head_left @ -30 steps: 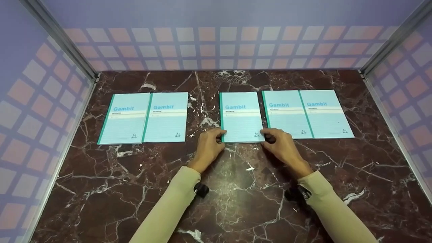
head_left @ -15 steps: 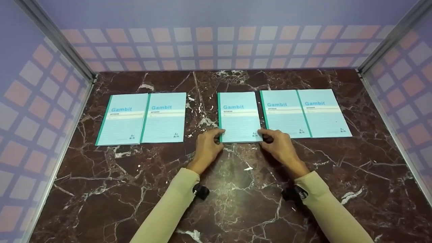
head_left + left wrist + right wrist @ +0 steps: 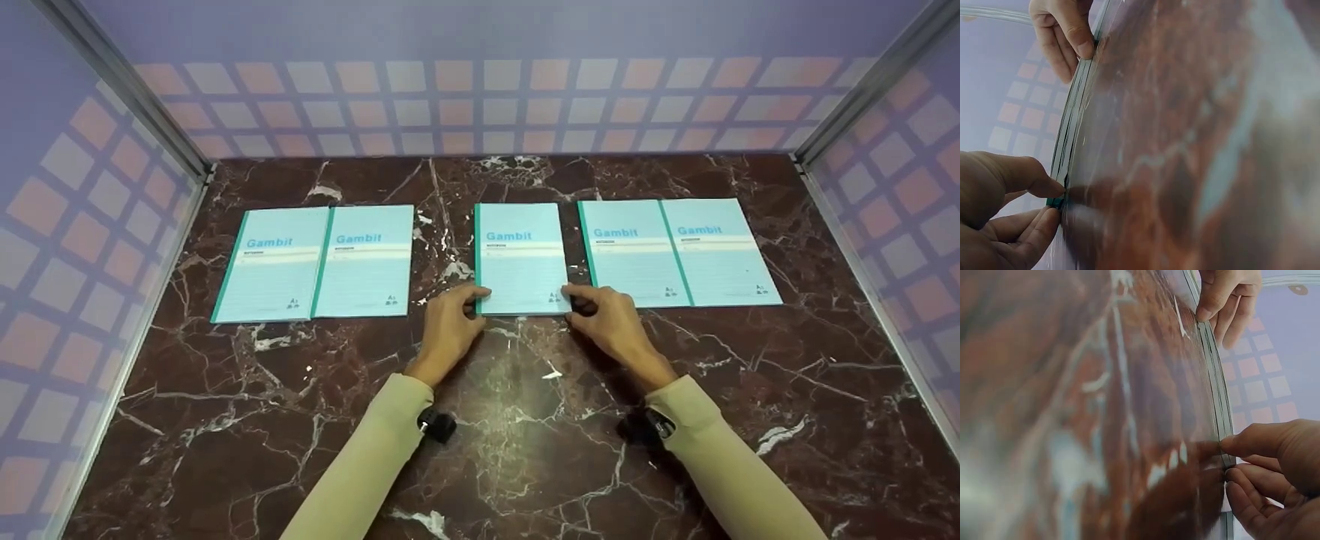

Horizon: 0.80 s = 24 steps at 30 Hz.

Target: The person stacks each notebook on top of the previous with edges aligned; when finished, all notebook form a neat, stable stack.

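A light-blue "Gambit" notebook [image 3: 523,262] with a green spine lies flat, cover up, in the middle of the row in the head view. My left hand [image 3: 450,328] pinches its lower left corner at the spine, forefinger over the cover's edge. At the lower right corner, my right hand [image 3: 616,328] grips the opposite side between thumb and fingers. Both wrist views show the front edge low down as a layered strip; the left wrist view has the green spine end [image 3: 1055,201] between my left fingers. Some fingers are hidden behind the edges.
Two matching notebooks lie side by side at left, an outer one [image 3: 270,274] and an inner one [image 3: 366,270]. Two more adjoin at right, the nearer [image 3: 626,259] and the outer [image 3: 727,262]. The marbled table [image 3: 510,450] is walled by checkered panels [image 3: 480,97].
Both hands have slid the middle notebook slightly left, widening the gap to the right-hand pair. The side notebooks stay put; small shifts of the whole view come from the head camera.
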Each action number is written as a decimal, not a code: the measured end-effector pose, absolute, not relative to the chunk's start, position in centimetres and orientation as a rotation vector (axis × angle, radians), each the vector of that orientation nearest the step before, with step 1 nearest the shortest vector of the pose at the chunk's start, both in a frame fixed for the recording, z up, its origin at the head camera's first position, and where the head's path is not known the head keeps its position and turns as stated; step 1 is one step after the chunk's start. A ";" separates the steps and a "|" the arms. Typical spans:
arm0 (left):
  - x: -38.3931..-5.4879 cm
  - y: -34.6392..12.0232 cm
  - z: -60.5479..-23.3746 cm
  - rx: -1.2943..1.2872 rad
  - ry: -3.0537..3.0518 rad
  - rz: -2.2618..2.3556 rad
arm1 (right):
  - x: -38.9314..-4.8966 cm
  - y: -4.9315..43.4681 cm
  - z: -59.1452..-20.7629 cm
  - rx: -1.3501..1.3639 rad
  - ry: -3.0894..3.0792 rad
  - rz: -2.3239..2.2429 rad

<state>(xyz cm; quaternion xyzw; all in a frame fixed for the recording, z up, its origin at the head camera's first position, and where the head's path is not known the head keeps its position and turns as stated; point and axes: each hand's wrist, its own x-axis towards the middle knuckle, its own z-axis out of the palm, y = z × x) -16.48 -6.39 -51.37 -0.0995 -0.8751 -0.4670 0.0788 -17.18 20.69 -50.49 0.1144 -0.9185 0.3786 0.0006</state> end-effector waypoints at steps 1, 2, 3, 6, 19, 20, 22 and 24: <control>-16.4 -6.5 -51.3 -0.294 -2.619 -1.394 | -17.3 20.6 -50.5 0.365 -2.886 1.194; -16.4 -6.6 -51.3 -0.290 -2.620 -1.390 | -17.3 20.5 -50.5 0.373 -2.883 1.194; -16.3 -6.7 -51.2 -0.289 -2.618 -1.391 | -17.4 20.3 -50.5 0.381 -2.880 1.191; -16.3 -7.1 -51.2 -0.281 -2.613 -1.386 | -17.6 20.0 -50.5 0.401 -2.876 1.192; -16.3 -8.0 -51.2 -0.275 -2.611 -1.420 | -17.9 19.1 -50.6 0.477 -2.862 1.169; -16.3 -8.0 -51.1 -0.273 -2.613 -1.427 | -17.9 19.1 -50.6 0.485 -2.853 1.167; -16.3 -8.1 -51.1 -0.260 -2.621 -1.437 | -17.8 19.1 -50.6 0.501 -2.839 1.163; -16.2 -8.0 -51.1 -0.248 -2.626 -1.454 | -17.8 19.1 -50.6 0.503 -2.831 1.173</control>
